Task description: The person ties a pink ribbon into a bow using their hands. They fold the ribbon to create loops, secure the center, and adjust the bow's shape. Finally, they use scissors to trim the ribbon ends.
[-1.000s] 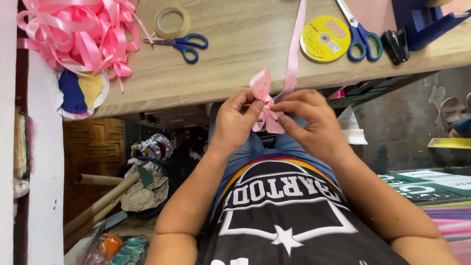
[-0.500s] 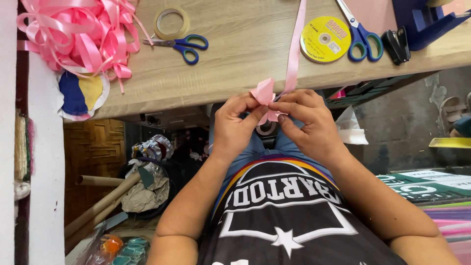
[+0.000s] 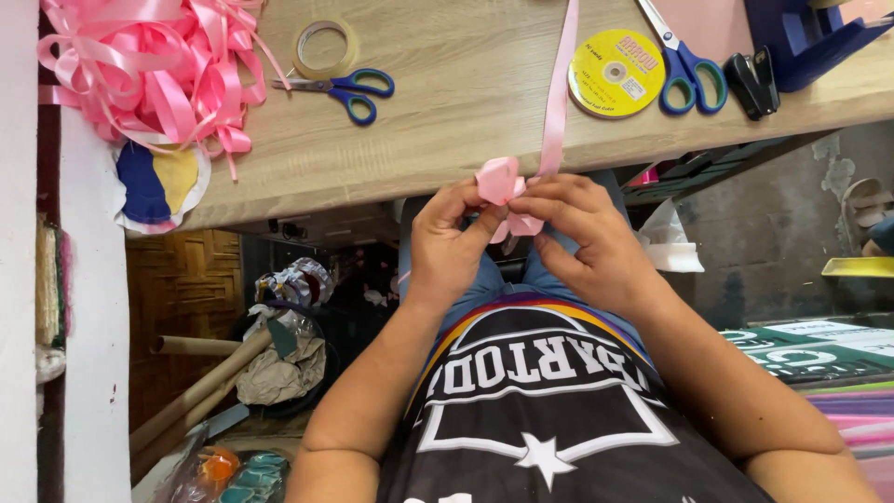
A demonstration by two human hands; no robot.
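Note:
Just below the front edge of the wooden table (image 3: 438, 140), both hands pinch a small folded pink ribbon bow (image 3: 499, 181). My left hand (image 3: 449, 244) grips it from the left with thumb and forefinger. My right hand (image 3: 587, 237) holds it from the right, fingers curled over the lower loops. A long strip of pink ribbon (image 3: 559, 84) runs from the bow up across the table and out of view at the top.
On the table lie a heap of pink ribbon (image 3: 154, 70), a clear tape roll (image 3: 325, 47), blue-handled scissors (image 3: 340, 88), a yellow disc-shaped spool (image 3: 616, 73), a second pair of scissors (image 3: 684, 61), a black stapler (image 3: 751, 82) and a blue holder (image 3: 810, 37). Cardboard tubes (image 3: 200, 382) lie on the floor.
The bow has been folded tighter and raised slightly toward the table edge. My fingers have closed in around it.

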